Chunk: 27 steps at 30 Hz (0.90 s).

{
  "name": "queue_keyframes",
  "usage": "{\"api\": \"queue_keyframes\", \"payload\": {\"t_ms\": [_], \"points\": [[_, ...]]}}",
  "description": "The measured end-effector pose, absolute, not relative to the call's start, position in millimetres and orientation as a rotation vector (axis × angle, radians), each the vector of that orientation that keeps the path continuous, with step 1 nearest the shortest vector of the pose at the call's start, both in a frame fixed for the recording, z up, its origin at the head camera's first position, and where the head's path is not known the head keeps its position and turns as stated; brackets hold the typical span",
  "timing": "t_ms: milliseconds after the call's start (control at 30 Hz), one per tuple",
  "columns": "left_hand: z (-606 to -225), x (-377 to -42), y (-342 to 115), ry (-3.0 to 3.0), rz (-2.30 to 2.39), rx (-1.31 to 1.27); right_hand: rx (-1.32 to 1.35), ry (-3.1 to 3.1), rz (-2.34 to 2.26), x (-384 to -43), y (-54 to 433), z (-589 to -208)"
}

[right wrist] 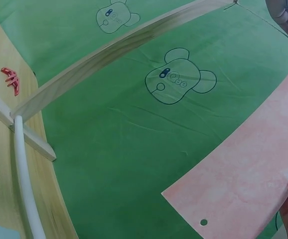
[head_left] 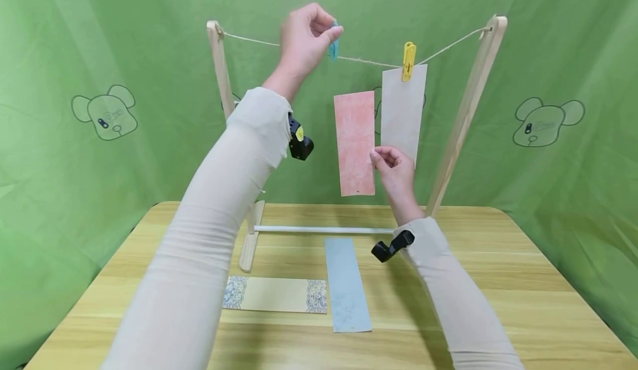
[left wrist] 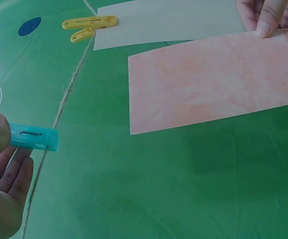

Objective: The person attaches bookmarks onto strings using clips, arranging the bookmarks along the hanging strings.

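My left hand (head_left: 308,37) pinches a blue clothespin (left wrist: 34,137) at the string (left wrist: 64,102); in the left wrist view the clothespin's tip overlaps the string. With thumb and fingers, my right hand (head_left: 399,179) holds a pink paper strip (head_left: 355,145) by its right edge. The strip is upright below the string, its top apart from the clothespin. A small hole shows near its lower end in the right wrist view. To its right, a yellow clothespin (head_left: 408,61) fastens a pale grey strip (head_left: 402,107) to the string.
Two wooden posts, left (head_left: 221,71) and right (head_left: 468,109), carry the string above the table (head_left: 498,281). A white rod (head_left: 319,229) crosses low. A blue strip (head_left: 346,287) and a cream patterned strip (head_left: 276,294) lie in front. Red clothespins (right wrist: 11,80) lie near the left post's foot.
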<state>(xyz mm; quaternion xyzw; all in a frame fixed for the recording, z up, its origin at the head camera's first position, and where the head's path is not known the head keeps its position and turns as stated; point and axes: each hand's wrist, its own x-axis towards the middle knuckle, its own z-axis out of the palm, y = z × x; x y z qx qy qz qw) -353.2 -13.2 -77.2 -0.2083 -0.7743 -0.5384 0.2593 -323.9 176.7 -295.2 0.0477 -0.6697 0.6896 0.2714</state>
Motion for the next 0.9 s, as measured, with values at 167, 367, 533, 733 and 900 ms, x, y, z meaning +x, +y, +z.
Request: {"api": "queue_keyframes", "payload": {"t_ms": [167,367,533,733,900], "points": [[-82,-354,-9,-2.132,-1.407,-0.583,0.121,-1.828,1.849,-323,176,-295],[-89,-351,-3,-2.201,-1.397,-0.583,0.135,-1.819,1.85,-320,174,-292],[-89,-349,0,-2.245,-1.407,-0.549,0.151,-1.842,1.82,-321,173,-292],[-87,-347,5,-2.273,-1.41,-0.555,0.182,-1.812,1.806,-324,172,-293],[-89,-345,11,-2.3,-1.419,-0.571,0.165,-1.791,1.838,-323,170,-292]]}}
